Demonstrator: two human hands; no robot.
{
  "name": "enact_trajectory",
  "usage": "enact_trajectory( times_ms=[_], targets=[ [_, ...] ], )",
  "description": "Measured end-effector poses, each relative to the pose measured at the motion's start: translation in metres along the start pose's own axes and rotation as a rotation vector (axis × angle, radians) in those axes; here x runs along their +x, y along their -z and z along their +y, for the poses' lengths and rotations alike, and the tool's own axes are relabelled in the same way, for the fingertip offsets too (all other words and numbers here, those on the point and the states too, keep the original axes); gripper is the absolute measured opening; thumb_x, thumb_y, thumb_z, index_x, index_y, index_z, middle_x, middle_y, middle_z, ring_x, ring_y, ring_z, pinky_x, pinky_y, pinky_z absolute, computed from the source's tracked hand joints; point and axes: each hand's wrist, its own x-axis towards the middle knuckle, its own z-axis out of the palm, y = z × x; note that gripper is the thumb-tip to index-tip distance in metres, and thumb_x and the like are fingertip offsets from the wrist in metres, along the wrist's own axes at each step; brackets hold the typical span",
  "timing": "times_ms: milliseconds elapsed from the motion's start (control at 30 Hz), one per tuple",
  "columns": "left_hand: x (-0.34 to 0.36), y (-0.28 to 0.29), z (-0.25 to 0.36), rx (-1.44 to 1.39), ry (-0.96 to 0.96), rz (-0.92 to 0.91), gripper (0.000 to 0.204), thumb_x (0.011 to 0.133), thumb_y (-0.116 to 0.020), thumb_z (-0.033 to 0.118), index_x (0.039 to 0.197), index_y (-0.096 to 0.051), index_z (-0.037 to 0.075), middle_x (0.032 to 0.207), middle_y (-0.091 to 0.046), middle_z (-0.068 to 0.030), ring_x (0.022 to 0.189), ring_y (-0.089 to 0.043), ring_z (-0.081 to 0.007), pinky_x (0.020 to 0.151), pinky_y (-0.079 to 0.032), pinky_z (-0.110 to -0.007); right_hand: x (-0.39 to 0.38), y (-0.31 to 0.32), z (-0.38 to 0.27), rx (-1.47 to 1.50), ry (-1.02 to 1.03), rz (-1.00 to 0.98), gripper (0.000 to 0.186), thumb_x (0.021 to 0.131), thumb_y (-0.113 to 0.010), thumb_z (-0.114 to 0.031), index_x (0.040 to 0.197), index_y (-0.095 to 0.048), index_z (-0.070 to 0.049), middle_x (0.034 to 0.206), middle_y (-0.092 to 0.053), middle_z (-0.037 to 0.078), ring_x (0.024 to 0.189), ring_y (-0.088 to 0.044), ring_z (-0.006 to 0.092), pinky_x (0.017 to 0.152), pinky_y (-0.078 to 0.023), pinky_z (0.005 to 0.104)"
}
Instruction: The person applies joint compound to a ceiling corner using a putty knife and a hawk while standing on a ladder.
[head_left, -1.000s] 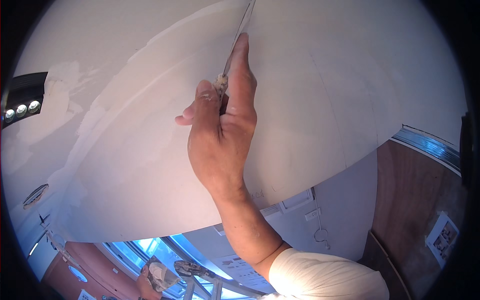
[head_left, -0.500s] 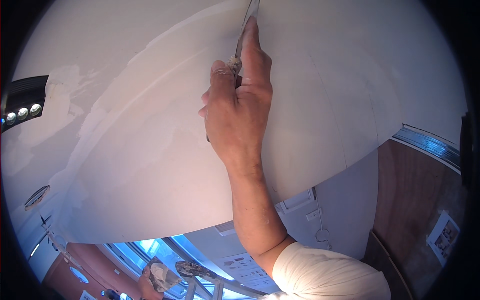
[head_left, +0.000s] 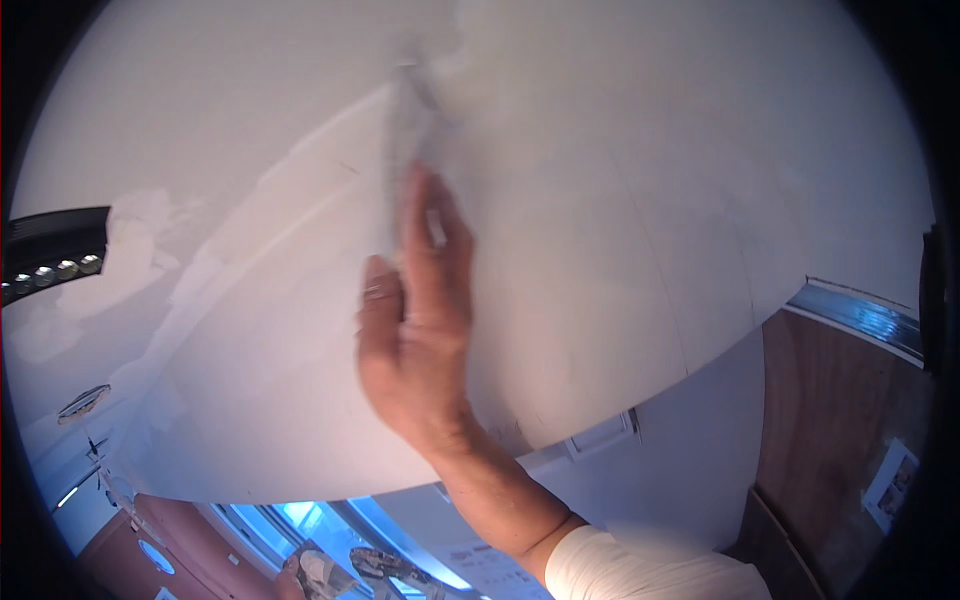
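R hand is up mid-view, closed round a knife, prob. a filling knife. Blade sticks out past the fingers toward the top of view; handle's mostly hidden by the hand. Thumb sits on the L side, apart from the long fingers, which stretch up along the blade, prob. to steady it & press it flat from behind. Blade's blurred, so can't tell if its whole edge touches the ceiling or only part; it's right up at it, near the end of a pale curved band.

Arm's raised overhead b/c the surface is above the wearer; pale sleeve at lower R.

L hand shows only in part at the bottom edge, fingers on the near side of a small board, apparently gripping it. Whitish filler sits on the board, prob. kept there so it's in easy reach of the knife. Just R of it, a dark, stained ladder top, partly cut off.

Further out: black light w/ a row of lamps at far L, pale patches beside it; round cutout below. Shiny metal strip far R, above brown wood panel w/ a paper sheet on it. Blue-lit window at bottom, behind the board.
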Motion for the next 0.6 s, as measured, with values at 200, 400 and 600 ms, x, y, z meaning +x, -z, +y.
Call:
enact_trajectory(
  times_ms=[200, 400, 600],
  targets=[
    [0.05, 0.055, -0.016, -0.111, 0.012, -0.178, 0.026, 0.1, -0.058, 0.022, 0.116, -0.065, 0.003, 0.095, -0.066, -0.0032, 0.086, -0.064, -0.0176, 0.075, -0.056, -0.033, 0.035, 0.012, 0.005, 0.182, -0.056, 0.056, 0.066, 0.094, -0.042, 0.006, 0.157, -0.027, -0.008, 0.156, -0.026, 0.026, 0.109, -0.058, 0.0194, 0.054, -0.052, 0.0203],
    [0.051, 0.053, -0.019, 0.001, -0.042, -0.081, 0.027, 0.102, -0.055, 0.026, 0.109, -0.064, 0.002, 0.096, -0.065, -0.0084, 0.085, -0.067, -0.023, 0.075, -0.061, -0.043, 0.033, 0.01, 0.01, 0.182, -0.064, 0.053, 0.064, 0.096, -0.04, 0.005, 0.157, -0.027, -0.008, 0.155, -0.024, 0.028, 0.104, -0.059, 0.0177, 0.054, -0.054, 0.0208],
    [0.046, 0.049, -0.015, 0.056, -0.076, -0.073, 0.03, 0.102, -0.055, 0.027, 0.112, -0.062, 0.001, 0.097, -0.066, -0.0112, 0.084, -0.067, -0.0265, 0.077, -0.062, -0.049, 0.044, 0.015, 0.011, 0.175, -0.131, 0.07, 0.064, 0.095, -0.042, 0.005, 0.156, -0.028, -0.007, 0.153, -0.029, 0.023, 0.081, -0.058, 0.0108, 0.054, -0.053, 0.0205]
  ],
)
